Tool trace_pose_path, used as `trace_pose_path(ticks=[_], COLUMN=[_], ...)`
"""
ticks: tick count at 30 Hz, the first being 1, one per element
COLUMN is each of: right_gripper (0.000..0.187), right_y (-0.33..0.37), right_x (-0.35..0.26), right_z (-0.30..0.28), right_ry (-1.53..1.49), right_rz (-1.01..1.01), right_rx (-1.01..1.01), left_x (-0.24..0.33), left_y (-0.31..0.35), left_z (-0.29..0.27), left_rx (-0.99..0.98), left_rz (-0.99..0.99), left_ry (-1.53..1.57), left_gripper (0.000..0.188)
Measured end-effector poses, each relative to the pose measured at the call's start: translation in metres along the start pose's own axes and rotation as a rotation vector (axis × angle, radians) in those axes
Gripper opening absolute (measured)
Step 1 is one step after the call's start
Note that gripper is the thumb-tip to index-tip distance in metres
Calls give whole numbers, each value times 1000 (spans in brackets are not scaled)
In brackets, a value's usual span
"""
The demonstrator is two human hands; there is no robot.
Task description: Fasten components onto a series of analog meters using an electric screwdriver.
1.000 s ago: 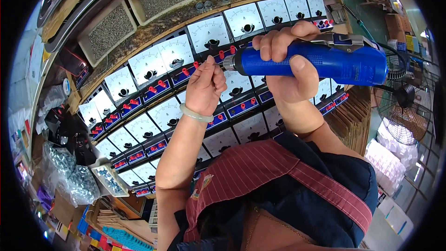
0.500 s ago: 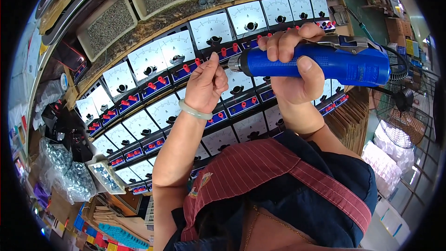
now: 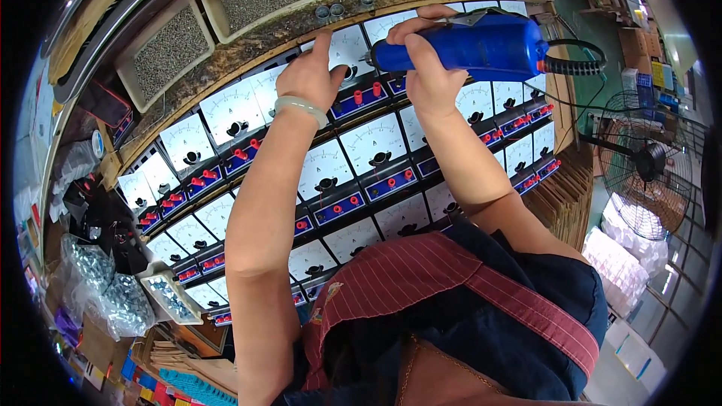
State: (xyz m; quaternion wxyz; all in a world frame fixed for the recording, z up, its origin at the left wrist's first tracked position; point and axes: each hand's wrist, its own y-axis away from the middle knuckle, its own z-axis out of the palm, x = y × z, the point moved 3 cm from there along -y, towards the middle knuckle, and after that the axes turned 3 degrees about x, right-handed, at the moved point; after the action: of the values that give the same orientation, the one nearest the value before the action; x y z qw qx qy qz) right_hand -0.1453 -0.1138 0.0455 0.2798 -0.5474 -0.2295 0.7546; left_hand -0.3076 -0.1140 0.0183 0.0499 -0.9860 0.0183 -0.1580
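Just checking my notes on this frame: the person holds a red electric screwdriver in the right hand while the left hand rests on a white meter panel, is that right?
Not quite: the electric screwdriver is blue, not red, as the head view shows. The rest stands: the right hand grips it, and the left hand rests on a white meter panel.

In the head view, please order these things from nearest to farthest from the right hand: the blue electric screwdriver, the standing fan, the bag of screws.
1. Blue electric screwdriver: gripped in the right hand.
2. Standing fan: far right, beyond the bench.
3. Bag of screws: far lower left.
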Motion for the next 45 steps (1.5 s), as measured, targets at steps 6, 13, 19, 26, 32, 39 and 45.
trace_pose_path(ticks=[6, 13, 19, 26, 32, 39, 45], right_gripper=[34, 26, 30, 36, 40, 40, 41], right_y=[0, 6, 18, 14, 26, 31, 32], right_x=[8, 7, 0, -50, -79, -87, -89], right_z=[2, 15, 21, 7, 26, 29, 30], right_ry=[47, 12, 4, -401, -508, -545, -540], right_rz=[4, 85, 168, 32, 45, 82, 81], right_rx=[-28, -111, -209, 7, -94, -114, -127], left_x=[1, 0, -8, -27, -23, -10, -8], left_y=[-4, -2, 9, 58, 91, 98, 99], left_z=[5, 5, 5, 8, 7, 0, 7], left_rx=[56, 78, 43, -119, -288, -379, -405], left_rz=[7, 23, -36, -599, -398, -312, -452], left_ry=[34, 19, 75, 2032, 2110, 2110, 2114], left_gripper=[51, 51, 55, 24, 20, 9, 17])
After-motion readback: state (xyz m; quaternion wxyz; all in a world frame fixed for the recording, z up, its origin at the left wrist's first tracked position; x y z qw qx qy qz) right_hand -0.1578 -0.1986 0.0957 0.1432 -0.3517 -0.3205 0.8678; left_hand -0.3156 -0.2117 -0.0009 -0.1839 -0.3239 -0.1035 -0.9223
